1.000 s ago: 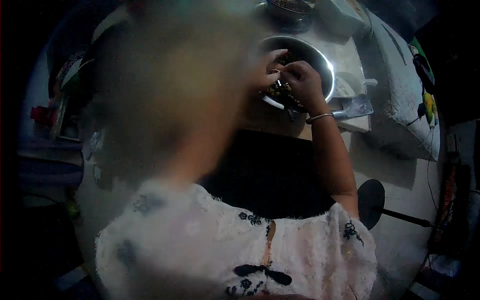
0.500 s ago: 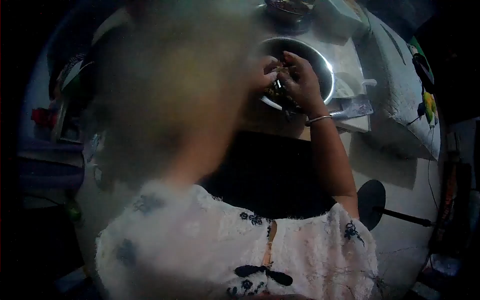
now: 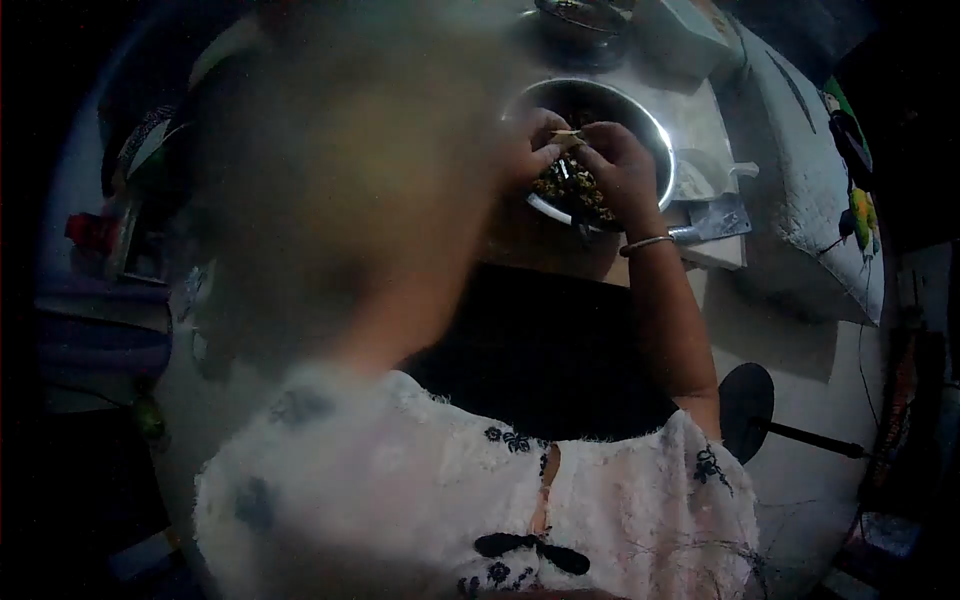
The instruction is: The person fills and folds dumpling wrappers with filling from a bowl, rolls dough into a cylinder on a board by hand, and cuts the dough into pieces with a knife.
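Over a shiny metal bowl (image 3: 668, 160), my left hand (image 3: 528, 150) and my right hand (image 3: 625, 172) meet with fingertips pinched together. Between them is a small pale folded piece that looks like a dumpling (image 3: 566, 138); fingers cover most of it. Chopped filling (image 3: 590, 195) in dark, green and yellowish bits lies in the bowl below. A shiny utensil (image 3: 565, 168) shows in the filling, partly hidden. A bracelet (image 3: 647, 244) circles my right wrist. A hazy blur covers much of my left forearm.
A wide metal blade (image 3: 712, 220) lies right of the bowl, beside a pale dish (image 3: 703, 175). Another bowl (image 3: 580, 35) stands behind, near a white box-like object (image 3: 680, 40). A dark round disc with a rod (image 3: 748, 410) is at lower right.
My right hand has lowered and drawn slightly away from the left, its fingers now level. The pale piece and more of the filling now show.
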The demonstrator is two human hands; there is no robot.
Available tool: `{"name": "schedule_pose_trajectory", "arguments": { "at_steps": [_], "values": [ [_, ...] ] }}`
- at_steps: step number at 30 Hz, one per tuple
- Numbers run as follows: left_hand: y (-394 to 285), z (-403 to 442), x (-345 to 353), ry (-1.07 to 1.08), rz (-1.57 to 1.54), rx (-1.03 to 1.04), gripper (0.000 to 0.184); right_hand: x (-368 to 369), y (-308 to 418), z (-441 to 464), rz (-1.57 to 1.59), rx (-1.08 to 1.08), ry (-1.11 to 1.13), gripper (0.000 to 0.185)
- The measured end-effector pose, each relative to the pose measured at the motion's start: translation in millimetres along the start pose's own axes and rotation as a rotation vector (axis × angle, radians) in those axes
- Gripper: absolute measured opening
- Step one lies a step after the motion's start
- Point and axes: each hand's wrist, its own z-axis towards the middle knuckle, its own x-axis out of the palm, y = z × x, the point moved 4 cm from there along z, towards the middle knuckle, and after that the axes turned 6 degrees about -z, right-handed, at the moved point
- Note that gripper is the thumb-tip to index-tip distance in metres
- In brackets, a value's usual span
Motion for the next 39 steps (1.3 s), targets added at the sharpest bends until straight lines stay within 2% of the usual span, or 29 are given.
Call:
{"name": "schedule_pose_trajectory", "arguments": {
  "at_steps": [3, 5, 9, 17, 18, 20, 23, 27, 30, 34, 36, 39],
  "values": [
    [-5, 0, -3, 0.009, 0.097, -0.02, 0.028, -2, 9, 0, 0.0, -0.001, 0.053, 0.025],
    [1, 2, -2, 0.015, 0.056, -0.016, 0.028, -2, 11, -1, 0.066, 0.08, 0.115, 0.023],
    [3, 1, 0, 0.019, 0.024, -0.005, 0.028, 1, 4, -3, 0.184, 0.066, 0.06, 0.02],
    [6, 1, 1, 0.031, 0.012, -0.013, 0.028, 3, 9, -3, 0.056, -0.254, -0.098, 0.02],
    [7, 1, 1, 0.033, -0.027, -0.031, 0.028, 1, 14, -3, 0.056, -0.253, -0.099, 0.02],
    [3, 0, 1, 0.034, 0.026, -0.018, 0.028, -1, 24, -5, -0.152, -0.288, -0.042, 0.019],
    [-5, -1, 1, 0.042, 0.114, -0.007, 0.027, 0, 19, -6, -0.158, -0.308, -0.05, 0.015],
    [-8, -2, 1, 0.057, 0.106, -0.08, 0.027, 3, 18, -6, -0.108, -0.283, -0.071, 0.012],
    [-2, 0, 1, 0.052, 0.175, -0.011, 0.026, 0, 13, -6, -0.04, -0.188, -0.127, 0.01],
    [-4, 0, 0, 0.044, 0.179, -0.021, 0.026, -1, 8, -4, -0.148, -0.172, -0.089, 0.009],
    [1, 1, 1, 0.064, 0.137, -0.105, 0.025, -1, 9, -3, -0.148, -0.191, -0.091, 0.009],
    [1, 2, 1, 0.049, 0.188, -0.035, 0.024, -2, 11, -3, -0.192, -0.185, -0.108, 0.011]
  ]
}}
